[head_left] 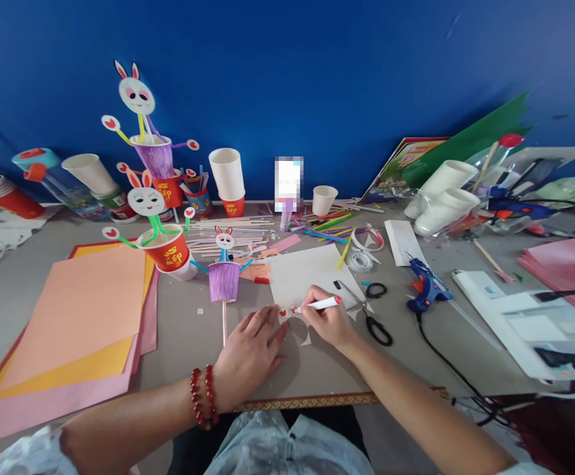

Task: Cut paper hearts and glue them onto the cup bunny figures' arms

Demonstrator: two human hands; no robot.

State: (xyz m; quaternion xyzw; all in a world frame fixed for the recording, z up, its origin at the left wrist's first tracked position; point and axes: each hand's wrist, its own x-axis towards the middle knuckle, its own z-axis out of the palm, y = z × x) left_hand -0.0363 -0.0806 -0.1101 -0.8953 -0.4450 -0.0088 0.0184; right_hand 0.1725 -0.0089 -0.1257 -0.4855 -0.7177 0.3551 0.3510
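My right hand (331, 322) is closed round a white marker (325, 303) with a red end, its tip at a small paper circle (294, 309) bearing a red heart. Just left of that lies a second heart circle (282, 313), beside the fingertips of my left hand (248, 348). The left hand rests palm down on the table with its fingers stretched out. Both circles are by the lower edge of a cut white sheet (311, 270). Beyond my left hand is a small purple cup puppet (224, 282) with a rabbit head and a stick below.
Black-handled scissors (377, 323) and a blue glue gun (428, 284) lie to the right, near a white power strip (519, 330). Coloured paper (79, 310) is stacked at left. Two larger rabbit cups (163, 247) (153, 158), stacked paper cups (226, 175) and tape rolls (360, 260) stand farther back.
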